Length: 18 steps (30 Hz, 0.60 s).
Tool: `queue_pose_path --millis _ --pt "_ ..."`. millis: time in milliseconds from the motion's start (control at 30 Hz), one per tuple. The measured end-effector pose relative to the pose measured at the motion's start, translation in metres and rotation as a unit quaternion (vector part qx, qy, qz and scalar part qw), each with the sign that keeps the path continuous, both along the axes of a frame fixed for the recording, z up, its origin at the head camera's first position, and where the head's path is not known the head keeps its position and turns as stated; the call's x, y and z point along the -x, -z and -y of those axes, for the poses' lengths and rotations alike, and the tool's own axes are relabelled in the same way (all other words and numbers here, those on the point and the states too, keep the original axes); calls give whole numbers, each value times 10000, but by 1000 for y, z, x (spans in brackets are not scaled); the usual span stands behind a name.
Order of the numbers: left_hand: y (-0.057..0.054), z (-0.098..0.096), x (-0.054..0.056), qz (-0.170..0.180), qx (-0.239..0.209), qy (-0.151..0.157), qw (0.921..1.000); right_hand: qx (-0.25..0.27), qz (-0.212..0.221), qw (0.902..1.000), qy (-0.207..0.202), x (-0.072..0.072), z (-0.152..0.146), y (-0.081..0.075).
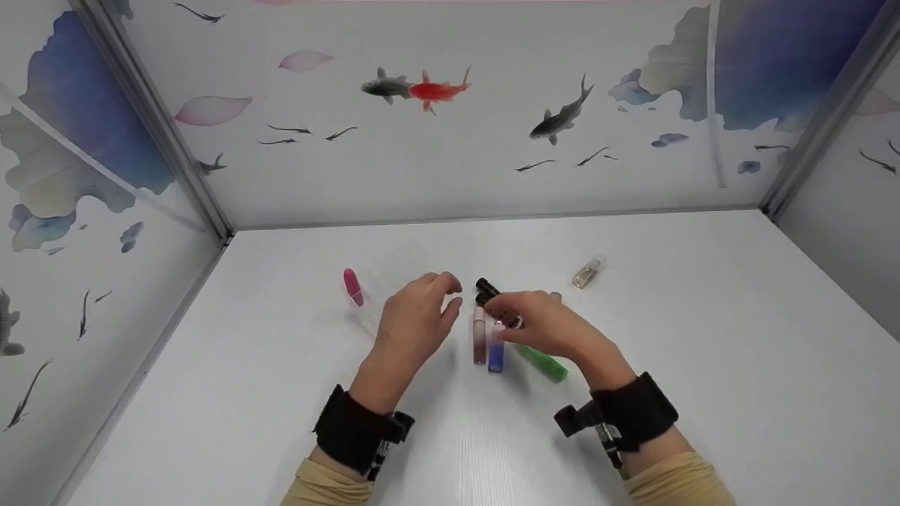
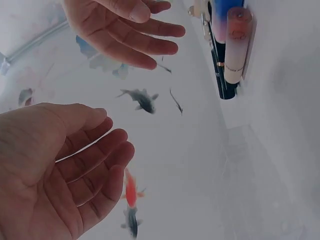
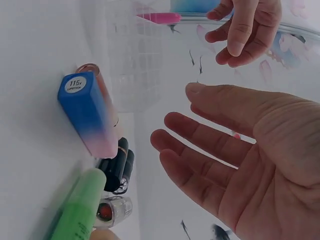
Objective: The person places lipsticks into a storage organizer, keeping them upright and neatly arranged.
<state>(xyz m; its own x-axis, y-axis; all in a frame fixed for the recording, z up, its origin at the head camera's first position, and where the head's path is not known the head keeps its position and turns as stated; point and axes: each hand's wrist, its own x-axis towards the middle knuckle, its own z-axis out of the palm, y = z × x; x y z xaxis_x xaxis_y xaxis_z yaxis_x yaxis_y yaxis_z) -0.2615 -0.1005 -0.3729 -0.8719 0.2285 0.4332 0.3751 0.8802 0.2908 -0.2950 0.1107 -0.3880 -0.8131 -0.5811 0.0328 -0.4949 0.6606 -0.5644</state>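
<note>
My left hand (image 1: 415, 313) hovers over the near side of a transparent gridded organizer (image 3: 132, 65), fingers loosely bent and holding nothing. To its right, my right hand (image 1: 552, 323) is raised above a group of cosmetics, also with nothing between thumb and fingers. Beneath and beside it lie a lip gloss tube (image 1: 479, 337) with a pale pink end, a blue-to-pink lipstick (image 3: 82, 110), a green tube (image 1: 545, 364) and black tubes (image 1: 486, 287). A pink tube (image 1: 353, 287) is at the organizer's left end. The right hand partly covers the group in the head view.
A small clear bottle (image 1: 588, 273) lies apart at the back right. Another clear container (image 3: 114, 211) with a reddish spot shows beside the green tube. Printed panels (image 1: 457, 176) with fish enclose the white table (image 1: 281, 393) at the back and sides.
</note>
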Motion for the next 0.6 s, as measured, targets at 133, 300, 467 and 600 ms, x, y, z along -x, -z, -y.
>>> queue_pose_path --millis 133,300,467,600 --pt "7 -8 -2 562 423 727 9949 -439 -264 9986 105 3 1 8" --pt "15 -15 -2 1014 735 1488 9809 -867 -626 9939 275 6 4 19" --pt "26 -24 -2 848 1169 1668 9754 -921 -800 9921 301 6 5 26" --pt "32 -29 -3 721 1450 1694 9722 -792 -874 9927 247 5 5 29"
